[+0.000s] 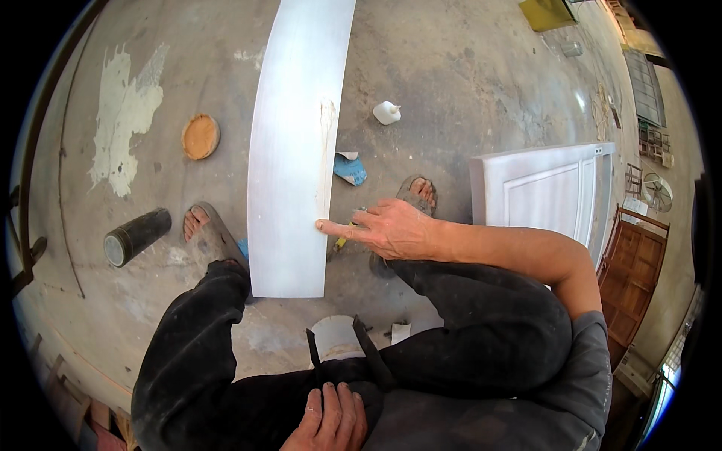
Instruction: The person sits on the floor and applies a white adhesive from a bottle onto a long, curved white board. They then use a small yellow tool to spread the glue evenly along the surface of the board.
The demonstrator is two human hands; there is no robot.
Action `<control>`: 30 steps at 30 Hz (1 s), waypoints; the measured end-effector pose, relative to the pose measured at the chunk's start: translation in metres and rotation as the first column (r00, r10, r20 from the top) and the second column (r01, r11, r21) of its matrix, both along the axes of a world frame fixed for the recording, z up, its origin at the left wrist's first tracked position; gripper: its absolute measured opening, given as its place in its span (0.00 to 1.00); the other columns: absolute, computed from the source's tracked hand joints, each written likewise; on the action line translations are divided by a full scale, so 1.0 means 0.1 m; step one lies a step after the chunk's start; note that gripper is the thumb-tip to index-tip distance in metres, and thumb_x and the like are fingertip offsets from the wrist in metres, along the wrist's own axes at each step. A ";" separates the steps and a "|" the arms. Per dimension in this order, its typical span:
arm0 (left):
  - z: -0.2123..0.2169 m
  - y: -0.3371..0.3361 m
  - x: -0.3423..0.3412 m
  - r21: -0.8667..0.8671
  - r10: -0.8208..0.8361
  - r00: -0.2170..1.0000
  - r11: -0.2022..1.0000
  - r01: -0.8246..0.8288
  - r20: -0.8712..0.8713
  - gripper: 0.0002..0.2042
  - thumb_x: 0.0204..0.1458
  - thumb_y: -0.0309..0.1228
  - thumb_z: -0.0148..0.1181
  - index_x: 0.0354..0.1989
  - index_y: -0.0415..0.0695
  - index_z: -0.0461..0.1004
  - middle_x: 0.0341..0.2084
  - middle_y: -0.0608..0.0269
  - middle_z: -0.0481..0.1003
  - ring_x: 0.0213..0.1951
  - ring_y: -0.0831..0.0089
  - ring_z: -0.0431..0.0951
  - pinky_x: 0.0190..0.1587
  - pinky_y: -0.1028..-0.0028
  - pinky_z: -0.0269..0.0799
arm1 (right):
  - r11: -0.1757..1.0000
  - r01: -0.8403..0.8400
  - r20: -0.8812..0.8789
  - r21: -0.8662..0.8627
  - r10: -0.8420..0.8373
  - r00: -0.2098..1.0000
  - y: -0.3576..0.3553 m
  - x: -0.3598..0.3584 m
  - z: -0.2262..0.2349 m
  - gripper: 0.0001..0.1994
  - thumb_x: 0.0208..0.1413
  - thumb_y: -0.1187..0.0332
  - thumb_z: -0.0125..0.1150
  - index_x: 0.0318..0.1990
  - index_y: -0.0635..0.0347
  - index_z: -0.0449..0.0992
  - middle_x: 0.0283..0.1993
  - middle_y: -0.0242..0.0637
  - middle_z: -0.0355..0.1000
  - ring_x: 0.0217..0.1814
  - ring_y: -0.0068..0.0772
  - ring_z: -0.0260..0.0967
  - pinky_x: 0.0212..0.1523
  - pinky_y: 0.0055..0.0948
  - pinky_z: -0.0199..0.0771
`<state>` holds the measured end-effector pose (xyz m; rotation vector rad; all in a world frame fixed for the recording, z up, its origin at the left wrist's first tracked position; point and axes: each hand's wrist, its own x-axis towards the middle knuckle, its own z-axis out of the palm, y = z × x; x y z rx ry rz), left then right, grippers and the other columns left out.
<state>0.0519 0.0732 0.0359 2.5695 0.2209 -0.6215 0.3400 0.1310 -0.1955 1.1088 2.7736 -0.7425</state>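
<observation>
A long white board lies lengthwise in front of me between my feet. Along its right edge runs a rough streak of cream-coloured filler. My right hand reaches in from the right with its index finger stretched out, the tip touching the board's edge just below the streak. Its other fingers are curled around what looks like a slim tool with a yellow part, mostly hidden by the hand. My left hand rests on my dark trousers at the lower edge, fingers stretched out and holding nothing.
On the floor left of the board are a round tub of orange-brown paste and a dark cylinder. Right of it are a white bottle and blue sandpaper. A white panelled door stands further right.
</observation>
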 end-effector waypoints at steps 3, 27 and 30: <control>-0.01 -0.02 -0.02 -0.008 0.007 1.000 1.000 -0.007 0.006 0.28 0.58 0.37 0.45 0.63 0.31 0.65 0.60 0.37 0.67 0.64 0.43 0.66 0.68 0.49 0.60 | 0.997 0.082 0.088 0.014 -0.083 0.993 0.22 0.04 0.09 0.41 0.55 0.74 0.58 0.77 0.37 0.52 0.31 0.33 0.67 0.24 0.33 0.66 0.27 0.32 0.69; -0.02 -0.02 -0.04 0.025 -0.040 0.999 0.999 0.039 0.015 0.27 0.58 0.36 0.46 0.64 0.31 0.63 0.60 0.37 0.67 0.64 0.43 0.67 0.68 0.49 0.61 | 0.888 0.453 0.003 -0.079 -0.454 0.891 1.14 0.29 0.00 0.40 0.57 0.78 0.48 0.78 0.46 0.45 0.44 0.43 0.79 0.29 0.42 0.74 0.29 0.36 0.76; -0.03 -0.02 -0.06 0.019 -0.024 1.000 1.000 0.024 0.020 0.27 0.58 0.36 0.47 0.64 0.31 0.64 0.60 0.38 0.68 0.64 0.43 0.67 0.67 0.49 0.61 | 0.951 0.309 0.030 0.015 -0.310 0.950 1.07 0.32 -0.14 0.42 0.55 0.78 0.49 0.78 0.46 0.43 0.44 0.42 0.78 0.28 0.42 0.74 0.28 0.35 0.76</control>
